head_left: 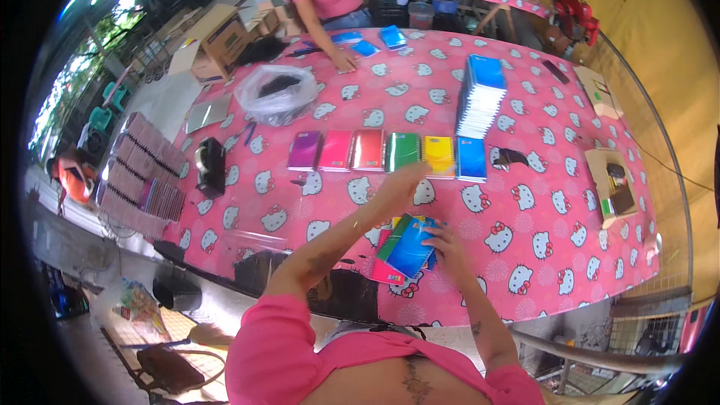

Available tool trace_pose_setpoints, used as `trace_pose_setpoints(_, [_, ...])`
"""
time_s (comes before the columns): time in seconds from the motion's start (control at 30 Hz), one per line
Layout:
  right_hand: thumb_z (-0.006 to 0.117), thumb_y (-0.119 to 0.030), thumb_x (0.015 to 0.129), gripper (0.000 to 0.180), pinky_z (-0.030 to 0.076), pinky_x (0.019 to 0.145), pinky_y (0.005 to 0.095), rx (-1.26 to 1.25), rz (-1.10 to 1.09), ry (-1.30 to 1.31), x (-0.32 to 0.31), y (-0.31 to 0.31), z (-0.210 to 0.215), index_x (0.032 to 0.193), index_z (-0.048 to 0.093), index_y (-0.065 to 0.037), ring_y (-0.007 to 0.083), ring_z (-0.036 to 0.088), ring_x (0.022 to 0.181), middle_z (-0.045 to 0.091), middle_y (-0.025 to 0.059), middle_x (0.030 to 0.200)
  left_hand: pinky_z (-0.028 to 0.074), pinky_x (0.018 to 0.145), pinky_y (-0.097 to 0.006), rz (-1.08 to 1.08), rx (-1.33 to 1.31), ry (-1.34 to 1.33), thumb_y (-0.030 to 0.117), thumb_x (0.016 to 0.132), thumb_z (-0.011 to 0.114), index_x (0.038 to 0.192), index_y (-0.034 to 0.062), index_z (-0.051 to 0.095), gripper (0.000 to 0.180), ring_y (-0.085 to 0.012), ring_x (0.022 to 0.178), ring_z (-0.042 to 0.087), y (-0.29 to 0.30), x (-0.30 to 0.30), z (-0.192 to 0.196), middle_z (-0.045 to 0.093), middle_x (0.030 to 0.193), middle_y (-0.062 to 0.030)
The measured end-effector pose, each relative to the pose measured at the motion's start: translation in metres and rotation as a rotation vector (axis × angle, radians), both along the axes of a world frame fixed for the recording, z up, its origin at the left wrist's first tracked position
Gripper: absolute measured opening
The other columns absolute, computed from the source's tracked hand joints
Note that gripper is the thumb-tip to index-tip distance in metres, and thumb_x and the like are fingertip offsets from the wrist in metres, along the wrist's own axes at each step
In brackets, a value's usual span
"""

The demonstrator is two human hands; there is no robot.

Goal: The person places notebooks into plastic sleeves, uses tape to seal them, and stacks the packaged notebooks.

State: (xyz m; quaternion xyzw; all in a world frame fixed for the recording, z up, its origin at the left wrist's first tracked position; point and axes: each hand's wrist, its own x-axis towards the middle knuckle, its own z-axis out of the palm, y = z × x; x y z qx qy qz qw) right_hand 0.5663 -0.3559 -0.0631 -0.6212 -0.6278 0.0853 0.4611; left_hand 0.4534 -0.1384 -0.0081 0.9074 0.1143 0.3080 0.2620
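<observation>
A row of notebooks crosses the middle of the table: purple [304, 151], pink [335, 150], red [368, 150], green [403, 148], yellow [439, 151] and blue [471, 156]. My left hand [411, 180] reaches to the lower edge of the yellow one; its fingers are blurred, so their grip is unclear. Closer to me lies a fanned pile with a blue notebook [414, 246] on top and a green one [389, 244] and a pink one [387, 273] partly showing beneath. My right hand [448, 246] grips the pile's right side, its fingers curled over the blue cover.
A tall stack of blue notebooks [481, 96] rises behind the row. At left are a tape dispenser [211, 167], a plastic bag [277, 95] and stacked notebooks [142, 172]. Cardboard trays [609, 187] line the right edge. A co-worker [326, 0] stands across the table.
</observation>
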Motion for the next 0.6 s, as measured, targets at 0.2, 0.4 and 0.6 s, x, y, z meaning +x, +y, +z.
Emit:
trace_pose_setpoints(0.2, [0.054,0.008,0.088,0.032,0.039,0.109,0.0372,-0.039,-0.138,0.656,-0.028,-0.006,-0.049,0.116,0.063,-0.002,0.0289,0.051,0.127,0.049,0.017,0.141,0.033,0.116,-0.051,-0.274,0.309,0.293,0.004,0.09,0.058,0.135,0.0026,0.054,0.046,-0.0303,0.137,0.046,-0.089,-0.159,-0.036,0.053,0.139,-0.0161])
trace_pose_setpoints(0.4, [0.064,-0.013,0.091,0.053,0.041,0.106,0.0379,-0.217,-0.454,0.941,-0.059,-0.019,-0.009,0.139,0.044,0.0,0.0283,0.05,0.127,0.049,0.0179,0.14,0.046,0.092,-0.051,0.933,-0.091,0.31,0.033,0.096,0.055,0.129,0.0004,0.053,0.046,-0.0411,0.11,0.057,0.09,-0.149,-0.053,0.056,0.128,-0.0266])
trace_pose_setpoints(0.6, [0.077,-0.027,0.083,0.086,0.042,0.106,0.037,-0.441,-0.258,0.477,-0.068,0.001,0.005,0.149,0.031,0.003,0.0283,0.052,0.126,0.05,0.0219,0.138,0.052,0.086,-0.049,1.115,-0.243,0.638,0.05,0.082,0.069,0.113,-0.0013,0.064,0.06,-0.0407,0.097,0.067,0.215,-0.23,-0.064,0.069,0.1,-0.0246])
